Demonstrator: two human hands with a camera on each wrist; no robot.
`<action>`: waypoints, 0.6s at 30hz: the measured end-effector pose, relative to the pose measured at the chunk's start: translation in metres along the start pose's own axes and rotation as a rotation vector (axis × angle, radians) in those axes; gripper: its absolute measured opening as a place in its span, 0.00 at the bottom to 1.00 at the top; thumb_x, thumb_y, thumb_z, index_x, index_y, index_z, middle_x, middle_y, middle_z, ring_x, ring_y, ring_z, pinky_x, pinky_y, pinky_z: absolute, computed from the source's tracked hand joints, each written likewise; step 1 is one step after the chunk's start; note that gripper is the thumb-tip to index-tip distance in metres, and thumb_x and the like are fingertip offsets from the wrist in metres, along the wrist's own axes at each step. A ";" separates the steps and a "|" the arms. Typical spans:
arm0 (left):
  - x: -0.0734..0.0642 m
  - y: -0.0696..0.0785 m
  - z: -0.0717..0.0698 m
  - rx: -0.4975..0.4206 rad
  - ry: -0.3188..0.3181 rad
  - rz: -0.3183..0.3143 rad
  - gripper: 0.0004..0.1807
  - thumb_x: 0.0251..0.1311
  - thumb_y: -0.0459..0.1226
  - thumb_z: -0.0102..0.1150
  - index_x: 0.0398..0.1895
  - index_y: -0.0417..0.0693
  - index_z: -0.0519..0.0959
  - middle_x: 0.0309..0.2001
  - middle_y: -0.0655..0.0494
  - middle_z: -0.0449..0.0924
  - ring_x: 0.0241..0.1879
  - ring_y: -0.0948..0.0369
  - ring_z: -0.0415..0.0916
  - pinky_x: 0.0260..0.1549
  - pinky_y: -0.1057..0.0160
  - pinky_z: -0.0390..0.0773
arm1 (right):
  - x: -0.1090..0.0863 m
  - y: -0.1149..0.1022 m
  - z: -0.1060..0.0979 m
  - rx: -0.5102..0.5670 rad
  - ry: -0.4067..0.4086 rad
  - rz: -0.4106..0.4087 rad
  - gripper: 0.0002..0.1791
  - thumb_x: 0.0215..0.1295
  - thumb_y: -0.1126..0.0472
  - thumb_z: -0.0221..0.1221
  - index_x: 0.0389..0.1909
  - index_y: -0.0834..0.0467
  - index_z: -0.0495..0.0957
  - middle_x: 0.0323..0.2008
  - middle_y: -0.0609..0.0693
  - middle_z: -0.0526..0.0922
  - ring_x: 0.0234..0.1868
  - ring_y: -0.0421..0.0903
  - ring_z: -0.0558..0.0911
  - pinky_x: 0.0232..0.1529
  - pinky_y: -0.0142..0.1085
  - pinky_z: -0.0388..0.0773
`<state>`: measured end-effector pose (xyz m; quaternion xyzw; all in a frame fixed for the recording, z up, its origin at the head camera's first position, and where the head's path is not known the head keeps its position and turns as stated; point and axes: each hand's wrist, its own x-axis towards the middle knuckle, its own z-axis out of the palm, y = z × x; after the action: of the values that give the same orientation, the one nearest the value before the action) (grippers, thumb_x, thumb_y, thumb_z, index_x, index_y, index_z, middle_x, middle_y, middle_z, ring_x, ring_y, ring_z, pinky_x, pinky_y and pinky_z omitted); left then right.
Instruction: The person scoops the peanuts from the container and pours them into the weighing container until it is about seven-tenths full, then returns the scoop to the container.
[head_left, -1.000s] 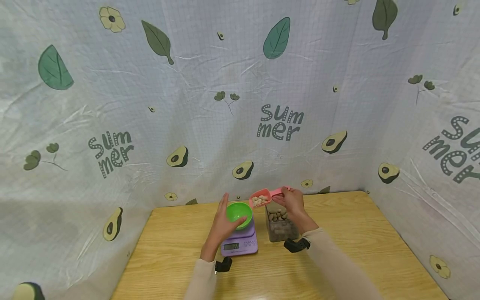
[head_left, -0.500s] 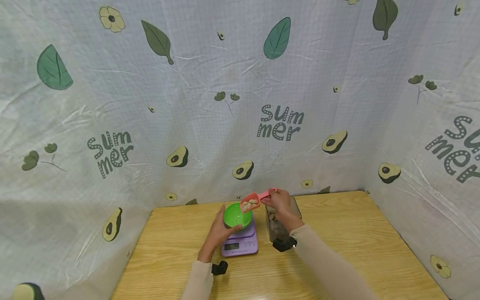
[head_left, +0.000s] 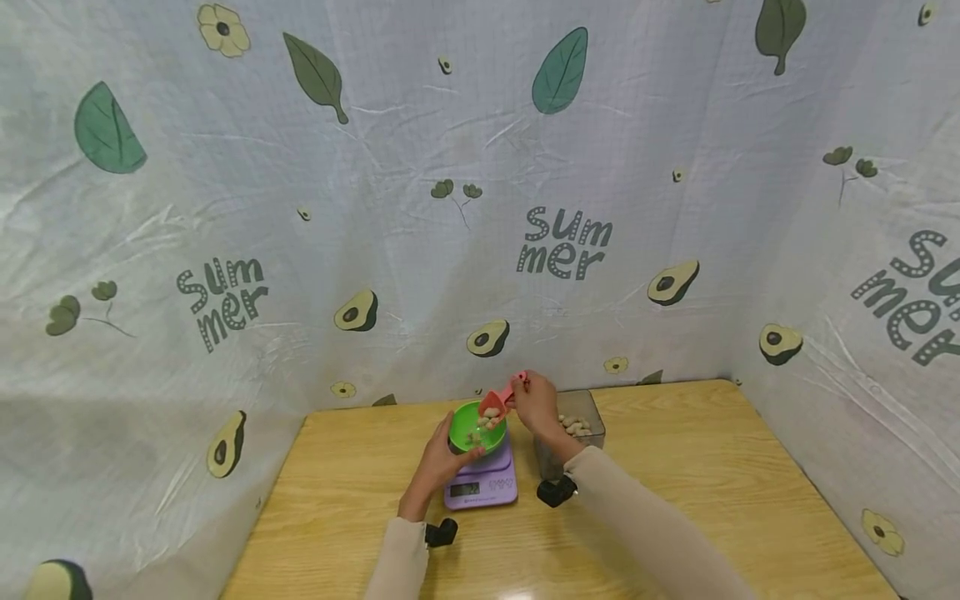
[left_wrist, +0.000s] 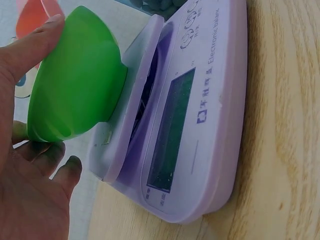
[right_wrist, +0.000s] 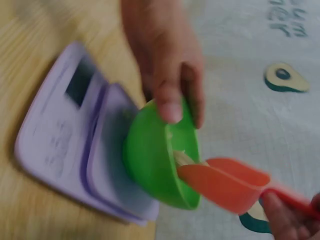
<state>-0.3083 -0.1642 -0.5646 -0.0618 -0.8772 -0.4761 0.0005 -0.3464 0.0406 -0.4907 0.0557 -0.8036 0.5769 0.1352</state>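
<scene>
A green bowl (head_left: 459, 423) stands on the platform of a purple electronic scale (left_wrist: 200, 105). My left hand (head_left: 437, 461) grips the bowl's left side, thumb over the rim and fingers around the outside in the left wrist view. My right hand (head_left: 537, 406) holds a coral-pink scoop (right_wrist: 225, 185) by its handle. The scoop tilts down over the bowl's right rim, its mouth inside the bowl in the right wrist view. Whole peanuts (head_left: 491, 416) slide from its lip, and a few (head_left: 473, 437) show lower in the bowl. The right wrist view is blurred.
Right of the scale, partly behind my right forearm, stands a see-through grey box (head_left: 550, 464) with more peanuts (head_left: 576, 426) in it. The wooden table (head_left: 337, 483) ends at a wall hung with a printed sheet (head_left: 405, 250).
My right hand has moved left, from above the grey box toward the bowl, and tipped the scoop downward. Peanuts have begun to drop into the bowl. My left hand has closed in around the bowl.
</scene>
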 end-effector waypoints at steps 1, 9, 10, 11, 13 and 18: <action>-0.001 -0.001 0.000 0.000 0.001 -0.001 0.60 0.50 0.53 0.73 0.77 0.34 0.49 0.74 0.34 0.54 0.72 0.37 0.56 0.69 0.38 0.60 | -0.002 -0.001 0.001 -0.058 -0.009 -0.066 0.12 0.74 0.63 0.52 0.35 0.67 0.79 0.26 0.60 0.85 0.27 0.54 0.87 0.27 0.34 0.83; -0.004 -0.001 0.000 -0.018 0.010 -0.016 0.58 0.52 0.52 0.72 0.77 0.35 0.48 0.74 0.35 0.55 0.72 0.38 0.57 0.69 0.38 0.59 | -0.009 -0.001 0.000 -0.234 -0.056 -0.345 0.10 0.74 0.59 0.54 0.39 0.62 0.80 0.25 0.51 0.83 0.24 0.39 0.79 0.25 0.29 0.74; -0.004 -0.001 -0.001 -0.013 0.009 -0.022 0.59 0.52 0.53 0.71 0.77 0.36 0.48 0.75 0.35 0.54 0.72 0.38 0.57 0.69 0.38 0.60 | -0.008 0.000 -0.001 -0.220 -0.062 -0.344 0.11 0.74 0.59 0.54 0.39 0.62 0.80 0.25 0.52 0.84 0.24 0.39 0.80 0.26 0.29 0.76; -0.003 -0.001 -0.001 -0.005 0.008 -0.024 0.59 0.52 0.53 0.71 0.77 0.36 0.48 0.75 0.35 0.55 0.72 0.38 0.57 0.69 0.38 0.60 | -0.008 0.000 -0.002 -0.199 -0.065 -0.346 0.11 0.74 0.59 0.54 0.39 0.62 0.80 0.26 0.53 0.85 0.25 0.40 0.81 0.27 0.29 0.78; -0.002 0.000 -0.002 -0.004 0.007 -0.025 0.58 0.52 0.52 0.71 0.78 0.37 0.48 0.75 0.36 0.54 0.72 0.39 0.57 0.69 0.38 0.60 | -0.008 0.000 -0.006 -0.134 -0.063 -0.346 0.11 0.74 0.59 0.54 0.39 0.63 0.80 0.28 0.55 0.85 0.27 0.44 0.84 0.29 0.31 0.81; 0.003 0.001 -0.002 0.003 -0.008 -0.025 0.58 0.52 0.52 0.71 0.78 0.40 0.48 0.76 0.38 0.53 0.74 0.40 0.55 0.70 0.39 0.58 | -0.005 0.002 -0.019 0.006 -0.050 -0.340 0.14 0.74 0.59 0.53 0.40 0.67 0.79 0.32 0.62 0.86 0.32 0.53 0.88 0.35 0.36 0.85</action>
<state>-0.3111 -0.1648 -0.5624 -0.0528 -0.8786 -0.4745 -0.0090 -0.3396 0.0585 -0.4885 0.2056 -0.7840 0.5465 0.2108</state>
